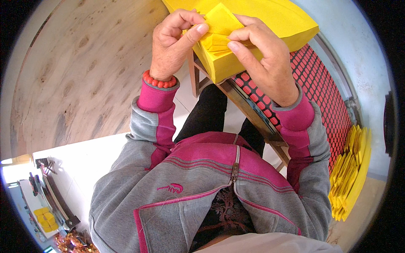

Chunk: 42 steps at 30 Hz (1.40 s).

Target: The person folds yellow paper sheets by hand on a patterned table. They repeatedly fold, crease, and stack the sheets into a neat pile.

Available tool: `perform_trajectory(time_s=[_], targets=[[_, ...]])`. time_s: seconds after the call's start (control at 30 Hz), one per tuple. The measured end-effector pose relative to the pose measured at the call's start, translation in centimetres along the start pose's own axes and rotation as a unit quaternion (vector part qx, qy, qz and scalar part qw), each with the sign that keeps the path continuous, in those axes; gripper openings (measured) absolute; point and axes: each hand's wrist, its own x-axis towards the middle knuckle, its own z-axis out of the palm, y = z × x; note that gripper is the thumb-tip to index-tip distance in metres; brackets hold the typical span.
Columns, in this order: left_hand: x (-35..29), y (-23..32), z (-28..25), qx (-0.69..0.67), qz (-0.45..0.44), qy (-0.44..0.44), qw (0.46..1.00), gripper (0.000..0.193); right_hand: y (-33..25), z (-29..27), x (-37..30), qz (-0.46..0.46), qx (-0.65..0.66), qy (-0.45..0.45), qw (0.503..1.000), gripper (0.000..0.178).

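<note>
At 12 o'clock, both hands pinch the folded yellow sheet (220, 24) with thumb and fingers, the left hand (173, 44) from 11 o'clock, the right hand (270, 55) from 1 o'clock, perhaps so that its folds stay flat. The big yellow block (291, 23) lies underneath, seemingly as support. Near 4 o'clock, the yellow stack (350, 175) sits well apart, probably not to disturb them.

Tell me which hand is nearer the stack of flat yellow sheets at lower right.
Right. The right hand is up and left of the stack in the picture; the left hand is farther left, across the folded yellow piece.
</note>
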Motion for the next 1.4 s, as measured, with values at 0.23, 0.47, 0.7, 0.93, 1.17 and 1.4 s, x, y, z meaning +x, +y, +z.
perform_trajectory(time_s=[0.23, 0.47, 0.7, 0.93, 1.17, 1.4], targets=[[0.1, -0.2, -0.2, -0.018, 0.024, -0.001, 1.0, 0.011, -0.1, 0.0, 0.0, 0.005, 0.002, 0.013, 1.0, 0.009], [0.1, -0.5, -1.6, 0.138, 0.059, -0.059, 0.987, 0.017, -0.3, -0.2, -0.1, 0.019, 0.023, 0.006, 1.0, 0.009], [-0.1, -0.8, -2.2, 0.131, -0.001, -0.045, 0.99, 0.019, -0.7, -1.3, 0.7, 0.065, 0.149, 0.031, 0.986, 0.017], [0.8, 0.1, -1.3, 0.119, 0.057, -0.087, 0.987, 0.017, -8.3, -3.6, -5.5, 0.176, 0.2, -0.007, 0.964, 0.011], [0.1, -0.1, -0.5, 0.124, 0.056, -0.031, 0.99, 0.016, -3.2, 3.2, -19.4, 0.322, 0.13, -0.138, 0.928, 0.018], [1.1, -1.3, -2.7, 0.104, 0.012, -0.032, 0.994, 0.022, 5.0, 5.3, -29.0, 0.326, -0.377, -0.022, 0.867, 0.03]])
